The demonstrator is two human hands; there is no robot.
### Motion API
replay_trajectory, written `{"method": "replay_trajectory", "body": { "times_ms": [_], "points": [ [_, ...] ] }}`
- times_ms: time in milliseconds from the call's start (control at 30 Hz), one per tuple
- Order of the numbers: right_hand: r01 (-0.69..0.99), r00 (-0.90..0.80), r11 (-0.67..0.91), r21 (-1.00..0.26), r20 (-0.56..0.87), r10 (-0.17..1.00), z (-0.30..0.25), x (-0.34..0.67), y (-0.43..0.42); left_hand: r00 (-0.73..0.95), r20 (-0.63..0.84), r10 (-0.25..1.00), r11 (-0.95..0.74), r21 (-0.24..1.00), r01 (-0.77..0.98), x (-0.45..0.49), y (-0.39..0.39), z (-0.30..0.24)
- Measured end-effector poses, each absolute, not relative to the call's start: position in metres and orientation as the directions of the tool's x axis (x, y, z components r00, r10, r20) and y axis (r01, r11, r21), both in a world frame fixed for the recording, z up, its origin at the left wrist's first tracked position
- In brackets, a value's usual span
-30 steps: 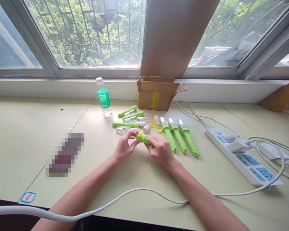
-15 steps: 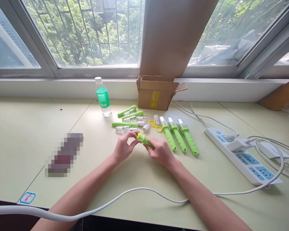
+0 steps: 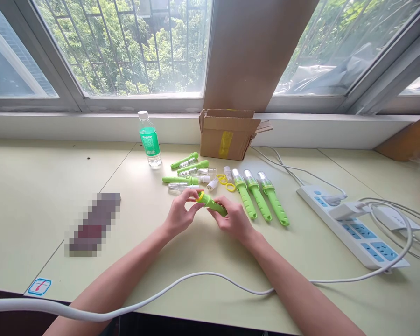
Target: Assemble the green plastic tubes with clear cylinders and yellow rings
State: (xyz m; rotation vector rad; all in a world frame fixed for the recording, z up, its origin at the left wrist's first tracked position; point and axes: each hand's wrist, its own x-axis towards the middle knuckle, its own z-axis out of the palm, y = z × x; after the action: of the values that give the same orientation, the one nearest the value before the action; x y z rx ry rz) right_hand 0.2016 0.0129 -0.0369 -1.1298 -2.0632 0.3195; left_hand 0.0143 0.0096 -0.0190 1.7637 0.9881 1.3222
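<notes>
My right hand [image 3: 233, 216] is closed round a green ribbed handle [image 3: 213, 204], held tilted above the table. At the handle's upper left end, my left hand [image 3: 180, 212] pinches a yellow ring [image 3: 200, 196] against its threaded collar. Just beyond my hands lie more green handles [image 3: 178, 180], clear tubes [image 3: 178, 186], a white cylindrical piece [image 3: 213, 185] and loose yellow rings [image 3: 230, 187]. Right of my right hand, three green sticks with clear tops [image 3: 261, 196] lie side by side.
A water bottle [image 3: 149, 140] and an open cardboard box [image 3: 227, 135] stand at the back. On the right is a white power strip [image 3: 350, 228] with plugs and cables. A white cable [image 3: 203, 274] crosses in front of me over both forearms. A blurred dark item [image 3: 94, 224] lies left.
Both hands stay in nearly the same place. The green handle and yellow ring have shifted very slightly between my fingers.
</notes>
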Motion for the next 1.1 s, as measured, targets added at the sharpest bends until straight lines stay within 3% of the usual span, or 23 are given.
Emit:
{"method": "replay_trajectory", "body": {
  "times_ms": [200,567,833,1100],
  "points": [
    [0.63,-0.324,0.602,-0.491,0.538,0.778,-0.038,0.202,0.014,0.153,0.458,0.876,-0.482,0.85,0.211,0.015,0.01,-0.023],
    [0.523,-0.287,0.569,-0.635,0.497,0.819,-0.029,0.199,0.012,0.242,0.45,0.86,-0.492,0.856,0.159,0.009,0.014,-0.018],
    [0.465,-0.274,0.469,-0.751,0.382,0.883,-0.028,0.2,0.011,0.248,0.449,0.858,-0.496,0.849,0.179,0.008,0.016,-0.018],
    [0.306,-0.286,0.291,-0.906,0.204,0.936,-0.028,0.201,0.011,0.22,0.547,0.808,-0.588,0.774,0.236,0.008,0.019,-0.026]
  ]
}}
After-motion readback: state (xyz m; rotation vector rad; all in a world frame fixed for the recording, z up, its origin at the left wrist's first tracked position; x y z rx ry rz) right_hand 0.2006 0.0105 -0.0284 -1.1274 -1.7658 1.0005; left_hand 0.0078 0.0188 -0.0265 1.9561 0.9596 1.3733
